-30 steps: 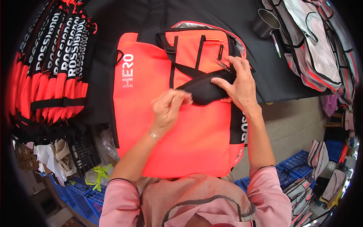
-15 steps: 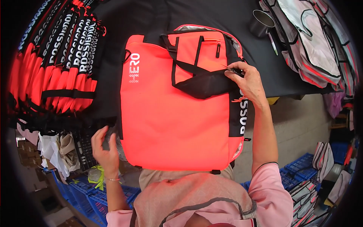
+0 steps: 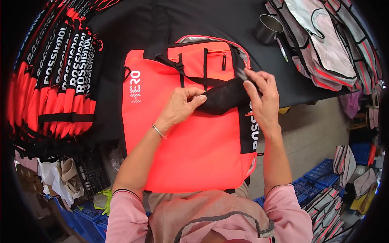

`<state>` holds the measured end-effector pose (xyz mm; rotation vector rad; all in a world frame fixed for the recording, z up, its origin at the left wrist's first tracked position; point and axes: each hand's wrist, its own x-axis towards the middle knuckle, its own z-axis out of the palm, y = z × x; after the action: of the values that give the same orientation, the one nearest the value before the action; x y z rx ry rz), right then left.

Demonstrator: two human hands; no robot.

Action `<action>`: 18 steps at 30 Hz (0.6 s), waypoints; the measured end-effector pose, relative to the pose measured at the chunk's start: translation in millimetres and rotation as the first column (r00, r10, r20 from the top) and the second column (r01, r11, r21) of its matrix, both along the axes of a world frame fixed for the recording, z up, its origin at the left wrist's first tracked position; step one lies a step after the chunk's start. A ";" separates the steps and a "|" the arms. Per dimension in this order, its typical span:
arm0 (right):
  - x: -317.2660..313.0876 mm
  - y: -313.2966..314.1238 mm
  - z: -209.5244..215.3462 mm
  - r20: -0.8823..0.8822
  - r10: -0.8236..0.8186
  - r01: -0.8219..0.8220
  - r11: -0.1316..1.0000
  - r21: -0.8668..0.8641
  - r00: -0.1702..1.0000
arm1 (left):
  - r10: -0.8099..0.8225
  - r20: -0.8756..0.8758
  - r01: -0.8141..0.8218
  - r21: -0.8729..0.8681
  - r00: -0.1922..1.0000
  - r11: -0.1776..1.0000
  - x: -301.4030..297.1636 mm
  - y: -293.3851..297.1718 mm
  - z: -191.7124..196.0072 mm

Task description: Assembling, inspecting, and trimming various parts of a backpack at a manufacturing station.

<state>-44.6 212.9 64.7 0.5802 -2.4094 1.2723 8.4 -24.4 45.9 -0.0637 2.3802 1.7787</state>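
A bright coral-red bag point(image 3: 178, 154) with black trim lies flat on the table and hangs over its front edge. Across its upper half runs a black strap with a wide padded section point(image 3: 221, 97). My left hand point(image 3: 180, 107) is closed, pinching the left end of that pad between thumb and fingers. At the pad's right end my right hand point(image 3: 261, 95) is closed around thread snips point(image 3: 242, 75), whose pointed metal blades are blurred. Part of the strap lies hidden behind my right fingers. A black buckle point(image 3: 178, 67) sits on the strap farther up.
Stacked red and black bags point(image 3: 67, 77) stand at the left. On the black table point(image 3: 210, 20), a metal cup point(image 3: 269, 29) and a pen point(image 3: 282, 49) lie near grey bags point(image 3: 320, 44) at the right. Blue crates point(image 3: 320, 176) stand below.
My left hand has come up from beside the bag and taken hold of the strap pad. The bag appears slightly lower and farther left; my right hand still holds the snips.
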 end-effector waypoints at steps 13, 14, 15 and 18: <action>12.0 -29.1 -8.0 -0.100 0.103 -0.071 0.956 0.286 0.990 | -0.006 0.129 -0.029 0.268 0.992 0.963 -3.0 -0.5 -7.5; 11.7 -29.7 -7.2 -0.101 0.105 -0.073 0.955 0.287 0.989 | -0.004 0.128 -0.031 0.269 0.992 0.963 -3.1 -0.5 -8.0; 11.4 -30.5 -6.2 -0.130 0.109 -0.064 0.950 0.307 0.986 | -0.009 0.134 -0.033 0.314 0.991 0.949 -3.4 -0.2 -8.8; 11.3 -32.1 -6.6 -0.182 0.120 -0.052 0.938 0.342 0.976 | -0.009 0.149 -0.051 0.390 0.989 0.919 -3.0 0.6 -8.0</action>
<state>-33.3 180.8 58.0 0.8736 -2.4637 0.7880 5.3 -23.7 37.9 -0.1640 1.8879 2.1439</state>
